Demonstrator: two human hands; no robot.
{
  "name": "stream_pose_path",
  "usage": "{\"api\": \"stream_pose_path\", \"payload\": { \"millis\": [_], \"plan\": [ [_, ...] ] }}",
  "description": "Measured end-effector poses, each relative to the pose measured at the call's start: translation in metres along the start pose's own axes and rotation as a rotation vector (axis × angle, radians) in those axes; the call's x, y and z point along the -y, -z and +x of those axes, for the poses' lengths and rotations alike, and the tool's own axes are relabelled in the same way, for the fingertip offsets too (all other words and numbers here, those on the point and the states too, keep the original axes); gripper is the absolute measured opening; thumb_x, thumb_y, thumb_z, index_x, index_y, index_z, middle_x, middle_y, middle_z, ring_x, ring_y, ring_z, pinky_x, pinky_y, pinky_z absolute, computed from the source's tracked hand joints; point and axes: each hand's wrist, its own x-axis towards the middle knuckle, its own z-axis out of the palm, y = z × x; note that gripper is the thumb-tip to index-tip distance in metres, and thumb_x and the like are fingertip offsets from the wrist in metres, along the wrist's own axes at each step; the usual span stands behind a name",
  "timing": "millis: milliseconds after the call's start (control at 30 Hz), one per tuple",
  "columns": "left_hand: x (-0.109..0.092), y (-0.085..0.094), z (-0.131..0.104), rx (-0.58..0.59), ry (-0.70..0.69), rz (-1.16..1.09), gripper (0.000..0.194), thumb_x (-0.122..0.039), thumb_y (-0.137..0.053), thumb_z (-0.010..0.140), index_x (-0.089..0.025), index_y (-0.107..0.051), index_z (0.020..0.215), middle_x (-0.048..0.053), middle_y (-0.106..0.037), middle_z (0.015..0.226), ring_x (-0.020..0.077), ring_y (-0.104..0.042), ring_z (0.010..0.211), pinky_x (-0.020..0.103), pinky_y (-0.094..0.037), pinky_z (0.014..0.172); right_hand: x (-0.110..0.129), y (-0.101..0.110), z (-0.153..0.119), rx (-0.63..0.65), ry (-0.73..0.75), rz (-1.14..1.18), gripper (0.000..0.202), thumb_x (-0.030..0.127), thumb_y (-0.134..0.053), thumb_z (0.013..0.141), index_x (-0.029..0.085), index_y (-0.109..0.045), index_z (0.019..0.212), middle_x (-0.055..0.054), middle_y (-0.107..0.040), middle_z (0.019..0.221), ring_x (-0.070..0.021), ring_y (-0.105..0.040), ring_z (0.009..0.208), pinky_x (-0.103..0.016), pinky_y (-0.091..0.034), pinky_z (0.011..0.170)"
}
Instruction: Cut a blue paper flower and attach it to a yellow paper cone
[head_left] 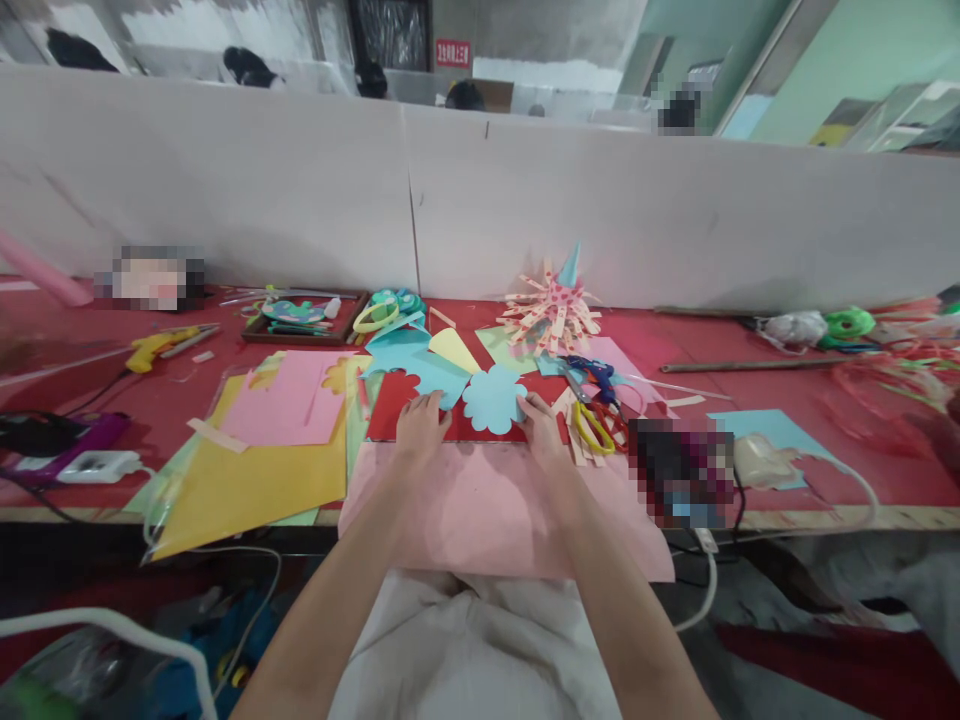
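- We are viewing a light-blue paper flower (492, 402), scalloped around its rim, which is lying over red paper (387, 410) between our hands; a larger blue sheet (397, 352) with a scalloped cut edge is lying to its left.
- A red counter (630, 335) is carrying these papers, while pink paper (480, 510) is extending past its near edge; a pale partition (300, 190) is standing behind.
- Our right hand (543, 430) is reaching forward, its fingers pinching the flower's right edge.
- Our left hand (420, 430) is touching the blue sheet's near edge; whether its fingers are pinching, we are not managing to tell.
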Motion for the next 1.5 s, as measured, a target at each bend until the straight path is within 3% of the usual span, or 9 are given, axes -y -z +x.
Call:
{"api": "stream_pose_path", "payload": {
  "millis": [167, 433, 600, 733, 933, 1033, 1233, 1333, 1500],
  "plan": [
    [0.013, -0.009, 0.008, -0.04, 0.097, -0.095, 0.032, -0.026, -0.05, 0.084, -0.018, -0.057, 0.115, 0.012, -0.066, 0.098, 0.0256, -0.062, 0.094, 0.036, -0.047, 0.082, 0.002, -0.001, -0.001, -0.001, -0.01, 0.002, 0.032, 0.035, -0.073, 0.059, 0.02, -0.045, 0.059, 0.006, -0.043, 0.058, -0.0077, -0.042, 0.054, -0.019, -0.038, 0.05],
    [0.029, -0.019, 0.016, -0.207, 0.129, -0.238, 0.02, -0.014, -0.049, 0.08, -0.019, -0.065, 0.092, 0.009, -0.069, 0.087, 0.0231, -0.063, 0.085, 0.033, -0.047, 0.078, 0.0, 0.0, -0.001, -0.017, 0.0, -0.013, 0.027, 0.034, -0.071, 0.06, 0.02, -0.048, 0.064, 0.006, -0.048, 0.061, -0.0084, -0.048, 0.057, -0.02, -0.042, 0.052],
    [0.026, -0.014, 0.01, -0.38, 0.132, -0.279, 0.016, -0.021, -0.053, 0.081, -0.019, -0.066, 0.088, 0.009, -0.07, 0.087, 0.0249, -0.063, 0.085, 0.036, -0.046, 0.08, 0.0, 0.0, 0.0, -0.012, 0.017, -0.092, 0.03, 0.036, -0.068, 0.063, 0.02, -0.043, 0.061, 0.008, -0.04, 0.052, -0.0052, -0.036, 0.04, -0.018, -0.029, 0.037],
    [0.02, -0.011, 0.006, -0.433, 0.175, -0.43, 0.019, -0.024, -0.048, 0.084, -0.02, -0.062, 0.095, 0.004, -0.069, 0.071, 0.0206, -0.066, 0.071, 0.031, -0.048, 0.073, -0.002, 0.0, 0.001, -0.035, 0.035, -0.174, 0.032, 0.039, -0.067, 0.064, 0.021, -0.04, 0.062, 0.009, -0.038, 0.049, -0.0044, -0.034, 0.034, -0.018, -0.024, 0.034],
    [0.015, -0.009, 0.005, -0.414, -0.024, -0.547, 0.026, -0.009, -0.048, 0.076, -0.021, -0.062, 0.095, 0.004, -0.07, 0.101, 0.0177, -0.064, 0.096, 0.029, -0.048, 0.087, -0.002, -0.001, 0.002, -0.03, 0.057, -0.207, 0.031, 0.04, -0.065, 0.065, 0.021, -0.041, 0.063, 0.009, -0.04, 0.046, -0.0054, -0.036, 0.033, -0.019, -0.025, 0.034],
    [0.013, -0.007, 0.004, -0.389, -0.043, -0.556, 0.036, -0.002, -0.043, 0.07, -0.02, -0.063, 0.093, 0.003, -0.07, 0.099, 0.0166, -0.064, 0.095, 0.029, -0.048, 0.088, -0.002, 0.003, 0.004, -0.145, 0.136, -0.308, 0.029, 0.044, -0.059, 0.069, 0.022, -0.04, 0.065, 0.009, -0.041, 0.045, -0.007, -0.036, 0.033, -0.021, -0.025, 0.035],
    [0.014, -0.001, 0.003, -0.384, 0.082, -0.56, 0.041, 0.001, -0.038, 0.062, -0.02, -0.064, 0.084, 0.002, -0.071, 0.093, 0.0172, -0.065, 0.092, 0.031, -0.048, 0.089, 0.001, 0.015, 0.007, -0.509, 0.314, -0.697, 0.018, 0.035, -0.051, 0.074, 0.022, -0.044, 0.063, 0.004, -0.048, 0.051, -0.013, -0.046, 0.048, -0.025, -0.036, 0.049],
    [0.017, -0.002, 0.005, -0.377, 0.166, -0.585, 0.038, 0.0, -0.038, 0.06, -0.021, -0.063, 0.078, 0.0, -0.071, 0.085, 0.0178, -0.065, 0.09, 0.034, -0.048, 0.089, -0.001, 0.016, 0.007, -0.532, 0.264, -0.746, 0.007, 0.028, -0.05, 0.072, 0.022, -0.051, 0.074, 0.001, -0.054, 0.058, -0.0154, -0.05, 0.055, -0.026, -0.039, 0.055],
    [0.019, -0.004, 0.009, -0.379, 0.243, -0.687, 0.029, -0.005, -0.041, 0.065, -0.022, -0.063, 0.074, 0.0, -0.071, 0.08, 0.0179, -0.063, 0.095, 0.033, -0.048, 0.09, -0.006, 0.02, 0.011, -0.49, 0.313, -0.585, 0.049, 0.022, -0.049, 0.068, 0.016, -0.046, 0.116, -0.002, -0.06, 0.076, -0.0157, -0.055, 0.06, -0.027, -0.042, 0.059]
  ]
}}
